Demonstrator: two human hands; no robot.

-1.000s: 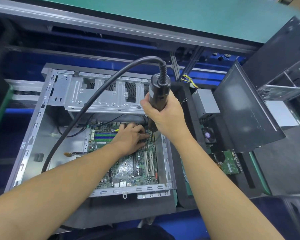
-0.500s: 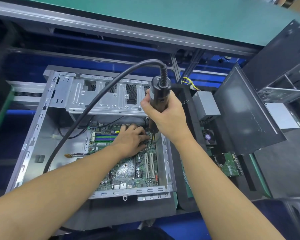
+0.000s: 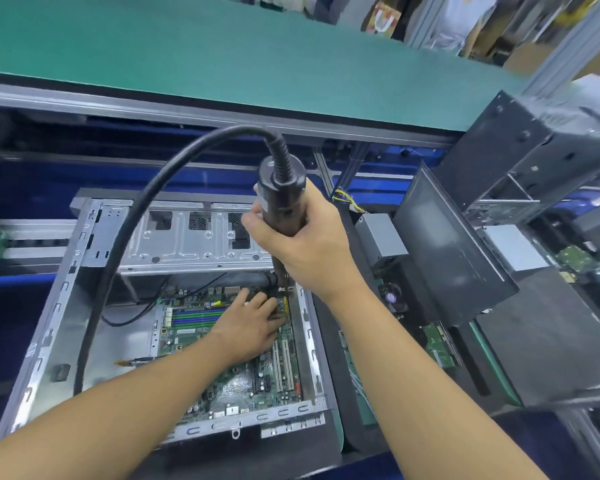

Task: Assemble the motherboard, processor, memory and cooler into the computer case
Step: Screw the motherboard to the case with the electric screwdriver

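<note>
Below green bench (image 3: 222, 57), motherboard (image 3: 236, 389) in case (image 3: 49, 341) under relaxed left hand (image 3: 246, 327); right hand (image 3: 309, 244) around screwdriver (image 3: 279, 188).

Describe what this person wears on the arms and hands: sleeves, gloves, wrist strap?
Nothing worn shows. The left forearm and right forearm are bare to the frame edge, no sleeve in view. The left hand and right hand are ungloved; no watch, ring or wrist strap is visible on either.

The electric screwdriver (image 3: 281, 199) bit's tip is hidden among the fingers of the left hand (image 3: 250, 327), which covers part of the motherboard (image 3: 243, 386).
</note>
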